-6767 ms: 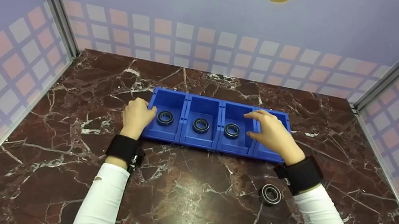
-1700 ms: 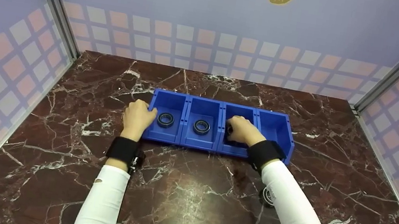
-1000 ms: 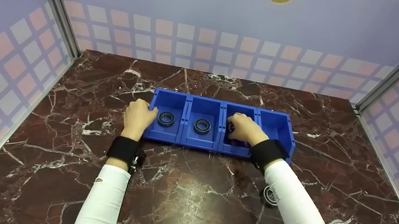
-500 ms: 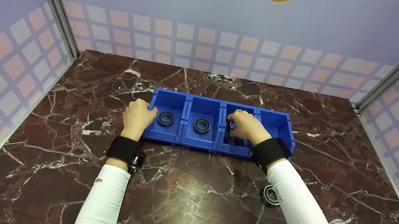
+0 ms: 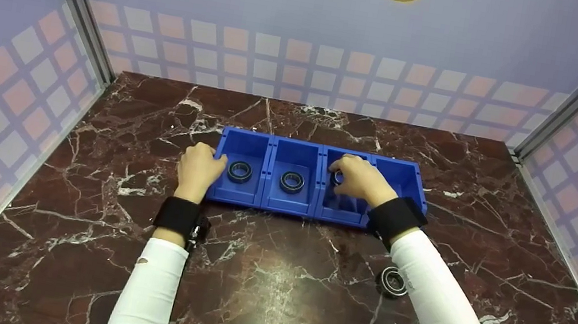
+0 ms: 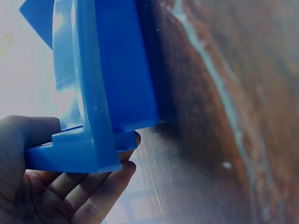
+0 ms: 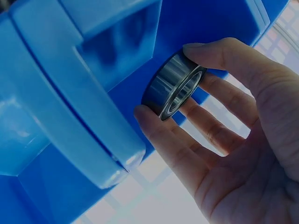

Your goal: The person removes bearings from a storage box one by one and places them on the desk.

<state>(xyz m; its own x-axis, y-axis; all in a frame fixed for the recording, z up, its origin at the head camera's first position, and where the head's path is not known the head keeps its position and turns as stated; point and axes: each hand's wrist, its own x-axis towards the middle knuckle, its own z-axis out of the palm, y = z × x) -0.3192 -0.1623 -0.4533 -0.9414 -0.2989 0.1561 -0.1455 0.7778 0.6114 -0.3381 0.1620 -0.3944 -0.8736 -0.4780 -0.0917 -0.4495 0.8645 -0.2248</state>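
And the right hand has its grip narrow, a pinch — thumb on one side, fingertip on the other — around a dark, ring-shaped metal bearing with a shiny inner ring. The bearing is tilted, down in the third compartment from the left, near the dividing wall; whether it touches the floor there, I cannot tell.

Over to the left hand, and it grips the left end wall of the row of four blue plastic bins, thumb on one side of the wall, fingers on the other.

Out along the row now: a black, round bearing lies flat in the first compartment, right beside the left hand, and a matching black, round bearing lies flat in the second.

Outside the bins, a silver-faced, black-edged bearing sits on the dark red, white-veined marble-look table, close beside the right arm's white sleeve. Behind it all — a lilac wall with pink and white squares.
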